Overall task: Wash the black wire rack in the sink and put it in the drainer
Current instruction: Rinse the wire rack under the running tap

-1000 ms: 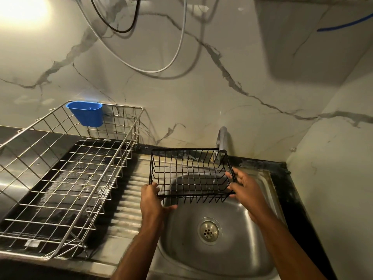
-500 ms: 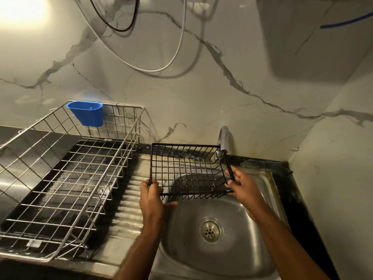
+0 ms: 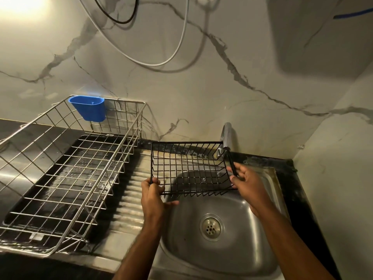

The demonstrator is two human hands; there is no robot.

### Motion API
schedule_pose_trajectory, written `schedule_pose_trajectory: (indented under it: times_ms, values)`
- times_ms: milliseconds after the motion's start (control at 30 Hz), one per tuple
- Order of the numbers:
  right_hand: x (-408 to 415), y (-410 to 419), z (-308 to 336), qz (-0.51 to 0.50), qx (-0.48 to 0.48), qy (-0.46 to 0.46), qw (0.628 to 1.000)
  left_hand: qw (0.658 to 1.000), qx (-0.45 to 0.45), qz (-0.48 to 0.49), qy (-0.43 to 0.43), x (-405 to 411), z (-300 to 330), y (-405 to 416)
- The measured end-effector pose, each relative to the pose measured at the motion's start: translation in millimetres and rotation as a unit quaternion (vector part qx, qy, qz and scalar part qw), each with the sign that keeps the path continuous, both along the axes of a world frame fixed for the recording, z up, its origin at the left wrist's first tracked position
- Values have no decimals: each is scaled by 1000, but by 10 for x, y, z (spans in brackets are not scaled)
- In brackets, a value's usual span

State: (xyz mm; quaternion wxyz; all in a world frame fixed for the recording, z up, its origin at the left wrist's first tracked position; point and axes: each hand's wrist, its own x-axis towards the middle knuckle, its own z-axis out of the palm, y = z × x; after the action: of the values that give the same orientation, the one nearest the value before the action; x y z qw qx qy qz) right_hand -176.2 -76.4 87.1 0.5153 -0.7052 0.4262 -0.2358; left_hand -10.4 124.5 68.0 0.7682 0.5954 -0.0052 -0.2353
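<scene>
Sink [image 3: 238, 257] basin open below the black wire rack [image 3: 189, 168], only the drain [image 3: 211, 227] in it. Tap [image 3: 225, 138] touches the rack's far right corner, blocks that side. Left: ribbed drainboard [image 3: 129, 201] bare, drainer [image 3: 66, 174] open on top, blue cup [image 3: 88, 108] hung on its back rim. Wall close on the right.

Both forearms enter from bottom edge, bare, angled up and inward. Left hand [image 3: 152, 196] back facing camera, fingers curled over the near-left corner of the black wire rack [image 3: 189, 168], thumb stretched out to the right under its front edge. Right hand [image 3: 247, 181] grips the rack's right side, fingers wrapped round the side wire, thumb on the inside. Both wrists roughly straight, hands level with each other
</scene>
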Motion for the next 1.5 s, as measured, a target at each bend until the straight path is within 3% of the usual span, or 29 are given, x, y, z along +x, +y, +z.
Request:
schedule_pose_trajectory:
  times_ms: [400, 767, 1500]
  values:
    - [12, -48, 5, 6, 7, -2, 1000, 1000, -4, 2, -26, -84, 40, -14]
    - [57, -68, 94, 24, 0, 0, 1000, 1000, -10, 11, 14, -40, 28, -6]
    - [208, -161, 313, 35, -27, -4, 999, 1000, -4, -3, 17, -74, 52, 3]
